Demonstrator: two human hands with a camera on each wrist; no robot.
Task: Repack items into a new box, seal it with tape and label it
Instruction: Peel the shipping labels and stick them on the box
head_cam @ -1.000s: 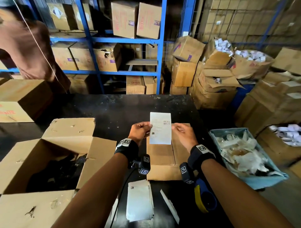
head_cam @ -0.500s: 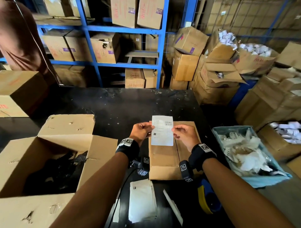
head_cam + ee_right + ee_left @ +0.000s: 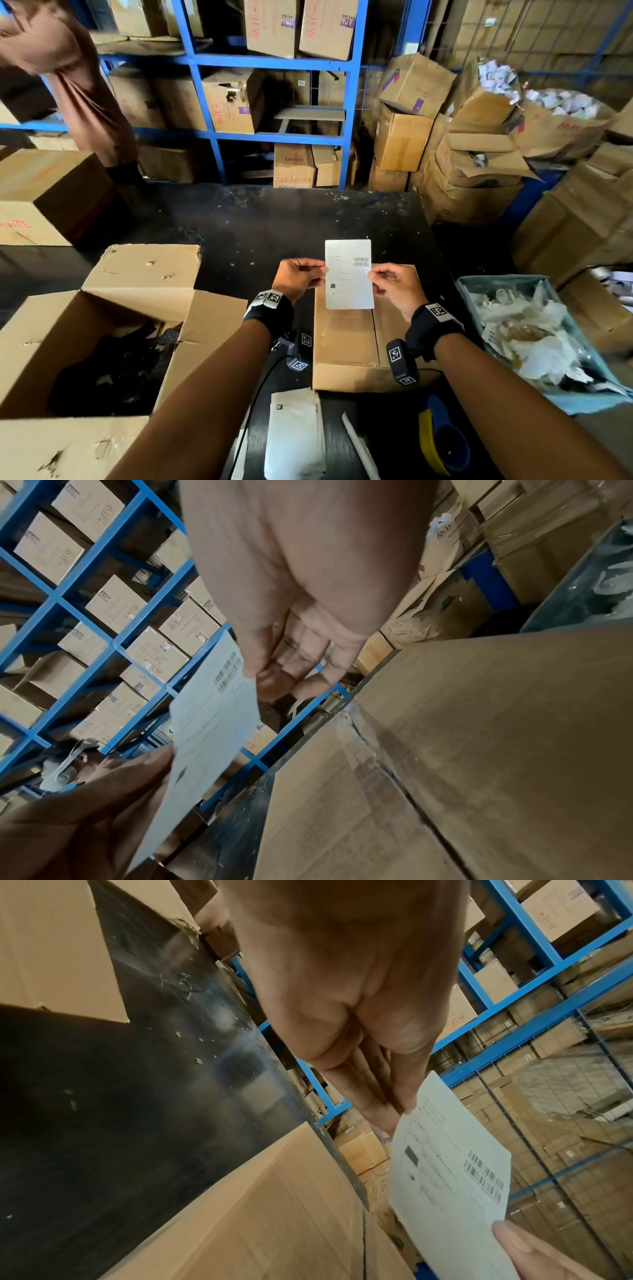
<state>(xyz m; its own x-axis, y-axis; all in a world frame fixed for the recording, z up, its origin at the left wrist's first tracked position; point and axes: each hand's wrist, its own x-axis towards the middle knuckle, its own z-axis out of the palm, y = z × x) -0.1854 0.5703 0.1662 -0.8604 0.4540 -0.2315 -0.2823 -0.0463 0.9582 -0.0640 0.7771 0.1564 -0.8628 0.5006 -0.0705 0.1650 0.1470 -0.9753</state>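
- Barely any change from a moment ago: both hands keep the shipping label [image 3: 348, 274] raised over the closed box [image 3: 346, 346], only a touch lower and nearer its top than a second back.
- Left hand [image 3: 298, 278] has its grip pinched on the label's left edge, thumb in front and fingers [image 3: 366, 1091] stacked behind the sheet.
- Right hand [image 3: 394, 286] has its grip pinched on the right edge, thumb on the printed face just under the barcodes; its other fingers [image 3: 301, 664] curl loosely behind.
- Label is upright and printed side toward the person, its lower edge over the far half of the box, apart from the cardboard.
- Closed box sits on the black tabletop [image 3: 260, 222] right in front, flaps meeting along a centre seam.
- Left of it, a big open carton [image 3: 113, 329] with flaps splayed and something dark inside.
- Near edge: white backing sheets [image 3: 294, 431] lie flat, with a narrow white strip [image 3: 356, 442] just right of them.
- Near right, a blue and yellow tape dispenser [image 3: 442, 442], partly hidden by the right forearm.
- Right of the tabletop, a blue bin [image 3: 479, 294] heaped with crumpled white paper.
- Far side: blue shelving [image 3: 349, 102] loaded with cartons, and a person in a brown garment [image 3: 75, 78] at the far left.
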